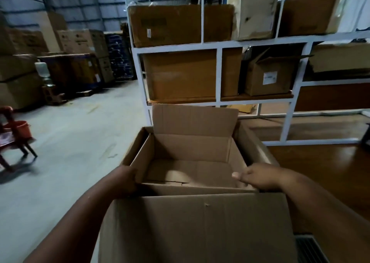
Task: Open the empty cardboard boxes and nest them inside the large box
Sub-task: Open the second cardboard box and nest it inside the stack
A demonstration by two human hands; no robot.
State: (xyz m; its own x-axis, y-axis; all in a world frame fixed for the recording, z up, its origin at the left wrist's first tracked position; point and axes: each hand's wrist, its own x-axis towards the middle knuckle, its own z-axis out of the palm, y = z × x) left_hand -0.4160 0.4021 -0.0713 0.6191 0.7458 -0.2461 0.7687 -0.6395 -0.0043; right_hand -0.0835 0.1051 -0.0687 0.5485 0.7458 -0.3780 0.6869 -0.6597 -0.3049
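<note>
The person holds an opened cardboard box by its two near corners: the left hand is wrapped over the near-left corner with its fingers hidden behind the wall, clamped on the cardboard, and the right hand pinches the near-right corner, thumb on the inside of the rim. This inner box sits partly down inside the large box, whose rim shows just outside it on the left and right sides; how deep it has gone I cannot tell. Its far flap stands upright and its near flap folds out toward the person, covering the large box's near wall. The main risk, as I judge it, is jamming: the fit looks close on both sides, so if one corner drops ahead of the other the inner box can skew and wedge against the large box's walls. Its side flaps cannot be seen; if they are folded down outside they could catch on the rim and crumple. The near flap could also get trapped between the two walls and block seating. The bottom panels meet along an uneven seam, so a hard push from above might spring them open. The white shelving just behind leaves little room to tilt the box away.
</note>
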